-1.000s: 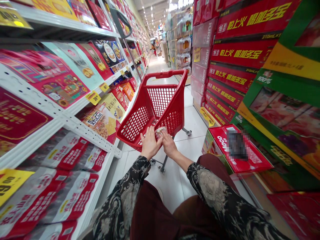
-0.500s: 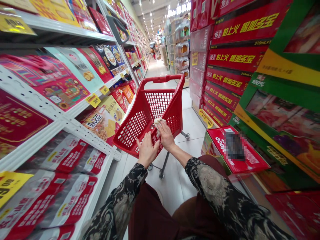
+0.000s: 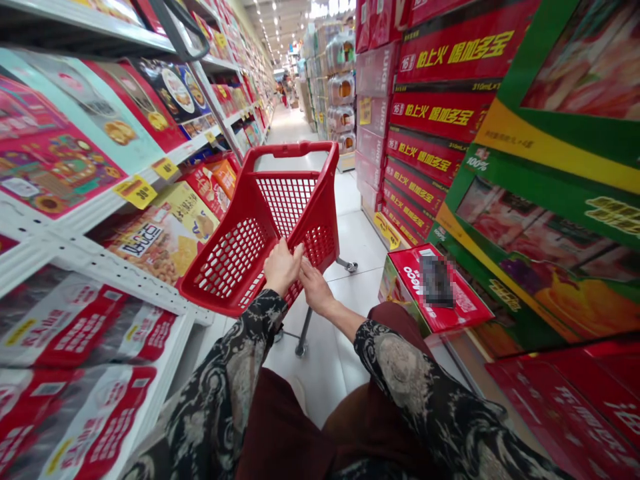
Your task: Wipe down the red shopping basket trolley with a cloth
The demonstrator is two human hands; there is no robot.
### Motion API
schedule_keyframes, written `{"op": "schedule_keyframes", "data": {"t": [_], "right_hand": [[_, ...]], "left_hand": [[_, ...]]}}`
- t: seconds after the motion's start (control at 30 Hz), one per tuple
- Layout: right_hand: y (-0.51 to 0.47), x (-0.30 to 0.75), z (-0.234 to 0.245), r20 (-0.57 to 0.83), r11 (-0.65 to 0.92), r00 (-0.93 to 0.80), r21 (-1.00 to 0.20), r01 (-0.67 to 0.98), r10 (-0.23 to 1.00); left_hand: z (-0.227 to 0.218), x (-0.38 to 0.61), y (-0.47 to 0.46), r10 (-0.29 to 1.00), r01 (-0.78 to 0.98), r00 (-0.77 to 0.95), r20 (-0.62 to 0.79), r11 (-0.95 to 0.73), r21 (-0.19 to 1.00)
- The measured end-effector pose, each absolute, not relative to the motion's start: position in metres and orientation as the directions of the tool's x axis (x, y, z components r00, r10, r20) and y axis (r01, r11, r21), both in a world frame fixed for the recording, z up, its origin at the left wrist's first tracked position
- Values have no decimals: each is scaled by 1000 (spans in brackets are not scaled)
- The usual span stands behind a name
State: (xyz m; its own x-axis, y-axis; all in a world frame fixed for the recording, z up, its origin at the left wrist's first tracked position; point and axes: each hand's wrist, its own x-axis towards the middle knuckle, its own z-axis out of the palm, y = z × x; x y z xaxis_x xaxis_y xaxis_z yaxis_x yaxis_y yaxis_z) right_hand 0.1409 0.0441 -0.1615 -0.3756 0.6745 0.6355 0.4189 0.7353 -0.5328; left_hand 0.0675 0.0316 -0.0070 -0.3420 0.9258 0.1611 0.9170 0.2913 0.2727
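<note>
A red plastic shopping basket on wheels [image 3: 235, 253] stands in the aisle just ahead of my knees, tipped to the left. My left hand [image 3: 281, 267] is curled over its near rim. My right hand [image 3: 314, 288] lies beside it, fingers pressed together against the same rim and touching my left hand. Whatever is under those fingers is hidden. The inside of the basket that shows is bare mesh. Both arms wear dark patterned sleeves.
White shelves [image 3: 100, 267] with boxed and bagged snacks run along the left. Stacked red drink cartons [image 3: 425, 153] and green cartons [image 3: 540, 220] line the right, with a red box [image 3: 450, 307] near my right knee. The tiled aisle [image 3: 350, 233] runs ahead.
The white wad my right hand held against the basket's wall is no longer visible. Both hands came together on the near rim, and the view shifted so the basket sits further left.
</note>
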Motion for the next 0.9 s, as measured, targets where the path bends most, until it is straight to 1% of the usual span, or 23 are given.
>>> {"op": "schedule_keyframes", "data": {"t": [0.07, 0.17, 0.23, 0.3, 0.37, 0.47, 0.53, 0.7, 0.83, 0.9], "right_hand": [[50, 147, -161, 659, 696, -260, -577, 428, 706], [65, 154, -146, 668, 615, -47, -653, 441, 743], [76, 155, -129, 680, 600, 19, -659, 453, 733], [84, 154, -114, 702, 612, 26, -639, 466, 712], [85, 150, -104, 717, 632, -1, -613, 475, 697], [76, 139, -106, 719, 665, -97, -572, 480, 688], [65, 133, -114, 709, 679, -159, -547, 491, 687], [43, 137, -140, 685, 690, -252, -493, 530, 684], [36, 155, -156, 661, 742, -377, -437, 509, 649], [35, 162, -160, 655, 758, -408, -431, 490, 636]], "left_hand": [[-9, 67, 29, 921, 922, -340, 187, 288, 259], [-11, 67, 23, 916, 923, -339, 217, 279, 265], [-11, 67, 19, 914, 925, -335, 231, 272, 267], [-11, 68, 15, 914, 926, -331, 234, 266, 269], [-10, 69, 11, 916, 925, -328, 232, 261, 277], [-8, 69, 5, 922, 931, -300, 245, 226, 288], [-7, 69, 1, 929, 935, -278, 244, 203, 292], [-7, 64, -10, 934, 934, -266, 239, 188, 304], [-10, 55, -15, 929, 927, -281, 243, 197, 319], [-10, 50, -17, 928, 921, -286, 236, 199, 334]]}}
